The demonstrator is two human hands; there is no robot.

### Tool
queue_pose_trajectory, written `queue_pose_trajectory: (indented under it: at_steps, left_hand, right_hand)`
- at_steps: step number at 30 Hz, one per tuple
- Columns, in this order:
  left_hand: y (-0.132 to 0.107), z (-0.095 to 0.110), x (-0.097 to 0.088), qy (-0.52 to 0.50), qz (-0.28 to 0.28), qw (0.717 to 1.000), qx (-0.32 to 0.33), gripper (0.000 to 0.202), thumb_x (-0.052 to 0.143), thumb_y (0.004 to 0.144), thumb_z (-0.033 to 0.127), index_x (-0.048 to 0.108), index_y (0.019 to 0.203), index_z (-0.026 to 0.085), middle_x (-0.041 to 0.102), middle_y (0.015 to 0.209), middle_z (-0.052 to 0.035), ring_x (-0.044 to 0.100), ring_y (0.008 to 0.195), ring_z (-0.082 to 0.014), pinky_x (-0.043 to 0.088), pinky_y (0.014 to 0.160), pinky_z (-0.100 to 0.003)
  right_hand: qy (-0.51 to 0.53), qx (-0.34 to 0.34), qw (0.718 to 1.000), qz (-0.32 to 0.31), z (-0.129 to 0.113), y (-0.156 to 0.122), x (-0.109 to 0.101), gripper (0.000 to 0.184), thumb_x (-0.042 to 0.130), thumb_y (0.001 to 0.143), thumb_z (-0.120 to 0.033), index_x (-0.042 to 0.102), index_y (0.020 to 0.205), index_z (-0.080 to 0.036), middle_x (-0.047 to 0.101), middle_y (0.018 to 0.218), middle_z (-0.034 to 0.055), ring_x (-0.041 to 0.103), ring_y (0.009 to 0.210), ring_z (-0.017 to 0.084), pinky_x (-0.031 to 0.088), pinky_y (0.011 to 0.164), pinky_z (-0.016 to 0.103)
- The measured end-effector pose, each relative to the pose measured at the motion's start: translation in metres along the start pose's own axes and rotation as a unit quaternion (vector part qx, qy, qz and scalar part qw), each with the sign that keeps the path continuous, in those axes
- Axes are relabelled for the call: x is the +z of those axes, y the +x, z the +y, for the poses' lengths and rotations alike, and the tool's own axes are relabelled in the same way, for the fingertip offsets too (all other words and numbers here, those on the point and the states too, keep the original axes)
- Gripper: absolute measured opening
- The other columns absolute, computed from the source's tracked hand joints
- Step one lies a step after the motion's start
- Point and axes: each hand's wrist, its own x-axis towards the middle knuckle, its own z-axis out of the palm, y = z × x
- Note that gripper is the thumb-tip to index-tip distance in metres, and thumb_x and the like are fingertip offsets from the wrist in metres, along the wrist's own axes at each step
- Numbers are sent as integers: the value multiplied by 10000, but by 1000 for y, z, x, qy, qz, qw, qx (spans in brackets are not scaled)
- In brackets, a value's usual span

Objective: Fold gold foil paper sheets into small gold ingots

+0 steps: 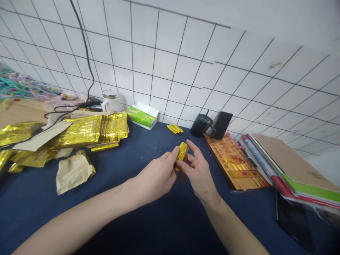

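Between my two hands, above the dark blue table (119, 191), is a small folded piece of gold foil paper (182, 151). My left hand (156, 173) is closed on its left side, the fingertips pressed against it. On the other side my right hand (198, 173) pinches it low with the thumb, while the index finger reaches up past its top. Some of the fingers are hidden behind the foil. Farther back lie several narrow folded gold strips (175, 129). A stack of gold foil paper (90, 131) spreads over the left, with a crumpled beige-backed sheet (74, 171) in front.
A green tissue pack (142, 116) and a white mug (111, 102) stand by the tiled wall. A dark mug (200, 125) sits near an upright phone (222, 124). Orange printed packets (239, 163) and piled folders (294, 163) occupy the right. A black cable (86, 46) hangs at left.
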Motion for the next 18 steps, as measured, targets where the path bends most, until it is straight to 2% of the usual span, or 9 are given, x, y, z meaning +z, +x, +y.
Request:
queue_pose_trajectory:
  at_steps: [7,13,18]
  left_hand:
    - [2,4,-3,-49,5,999,14,518,369,772,72,345,1290,96,598,982,-107,585,842,-187,467,715,-300]
    - [1,8,-9,-140,1,990,9,391,366,765,50,459,1132,149,617,827,-16,584,696,-116,441,626,-213]
    - [1,7,-8,-141,2,990,3,406,361,776,57,450,1159,155,632,860,-23,599,716,-119,450,647,-219]
  right_hand:
    - [4,-3,1000,11,1,3,-3,511,659,729,-326,394,1151,-217,528,537,-90,423,368,68,344,353,183]
    - [11,0,1000,16,0,3,-1,512,660,724,-327,381,1140,-218,545,535,-88,439,355,76,363,348,190]
    - [6,-4,1000,25,0,2,-1,511,654,730,-320,382,1150,-219,545,535,-88,445,350,79,367,343,193]
